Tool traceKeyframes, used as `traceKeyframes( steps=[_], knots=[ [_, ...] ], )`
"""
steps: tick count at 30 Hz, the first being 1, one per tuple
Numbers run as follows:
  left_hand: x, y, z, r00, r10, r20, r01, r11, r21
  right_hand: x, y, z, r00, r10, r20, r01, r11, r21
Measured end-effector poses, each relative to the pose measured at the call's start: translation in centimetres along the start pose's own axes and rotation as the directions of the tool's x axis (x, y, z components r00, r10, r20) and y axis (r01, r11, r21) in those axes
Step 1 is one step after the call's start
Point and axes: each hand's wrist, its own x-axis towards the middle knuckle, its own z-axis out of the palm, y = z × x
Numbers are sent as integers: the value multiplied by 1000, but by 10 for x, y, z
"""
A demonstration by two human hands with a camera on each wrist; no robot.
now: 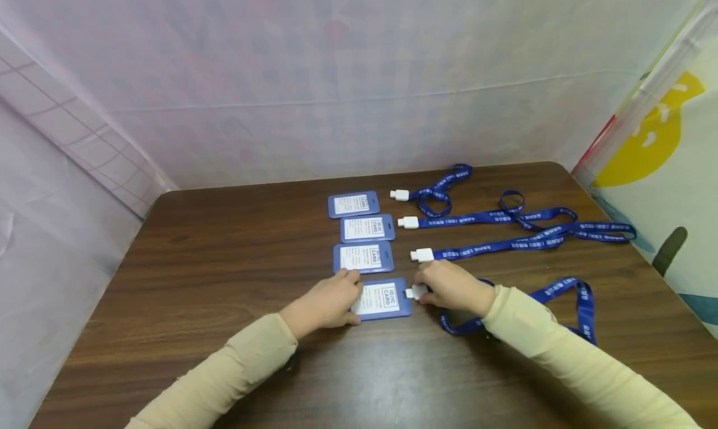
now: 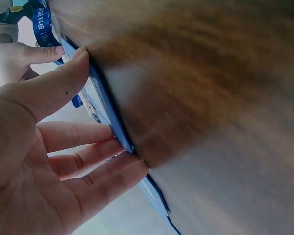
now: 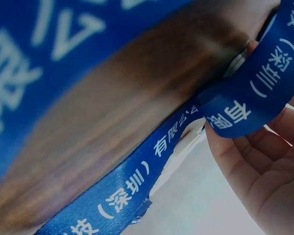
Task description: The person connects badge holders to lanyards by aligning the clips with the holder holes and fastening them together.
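Observation:
The nearest blue ID card holder (image 1: 387,299) lies on the table with a white printed card in it. My left hand (image 1: 331,299) holds it at its left end, thumb at the near edge and fingers toward the far edge; the left wrist view shows its thin blue rim (image 2: 105,93) along the fingertips. Just right of the holder's slotted end, my right hand (image 1: 451,287) pinches the white clip (image 1: 416,292) of a blue lanyard (image 1: 583,304). Close up, the printed lanyard band (image 3: 122,191) loops past the right hand's fingers, and the clip is mostly hidden.
Behind the nearest holder, three more card holders (image 1: 364,257) lie in a column. Beside them, lanyards with white clips (image 1: 422,255) stretch rightward over the brown table (image 1: 224,248). A pale curtain (image 1: 314,105) hangs along the table's back edge.

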Motion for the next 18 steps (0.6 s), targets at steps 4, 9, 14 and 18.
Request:
traceKeyframes(
  steps=[4,9,14,18],
  knots=[
    [1,1,-1,1000,-1,2,1,1000,0,0,-1,0,1000,3,2,-3,1000,-6],
    [3,2,0,1000,-1,6,1,1000,14,0,-2,-1,1000,-2,-1,2,1000,-15],
    [4,1,0,1000,6,6,-6,1000,27,1,-3,0,1000,-10,-1,10,1000,-24],
    [3,0,1,1000,11,0,-11,999,31,2,-2,1,1000,-26,-11,26,1000,-15]
  ],
)
